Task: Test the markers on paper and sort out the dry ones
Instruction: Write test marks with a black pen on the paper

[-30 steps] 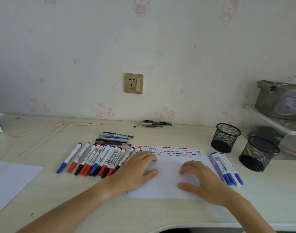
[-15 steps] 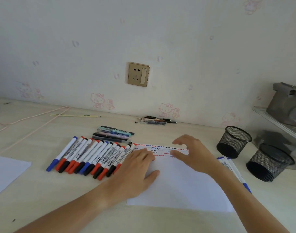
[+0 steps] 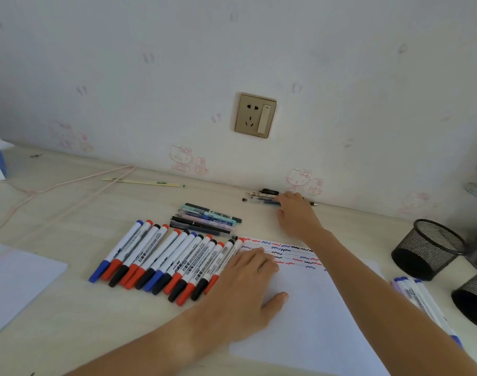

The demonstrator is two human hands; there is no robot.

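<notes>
Reaching right hand (image 3: pixel 295 213), perhaps touching pens (image 3: pixel 264 198).

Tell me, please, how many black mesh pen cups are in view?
2, both at the desk's right side: one mesh cup farther back, another nearer, cut off by the frame edge.

The right hand (image 3: pixel 297 213) covers part of the small pens (image 3: pixel 264 198) at the desk's back edge; whether its fingers grip one cannot be told. The left hand (image 3: pixel 245 289) hides the paper's (image 3: pixel 313 316) left edge and the nearest markers' (image 3: pixel 177 256) barrels. The right forearm crosses the scribbled lines (image 3: pixel 286 249). The nearer mesh cup (image 3: pixel 473 302) and the markers beside it (image 3: pixel 421 302) are cut by the right frame edge.
</notes>
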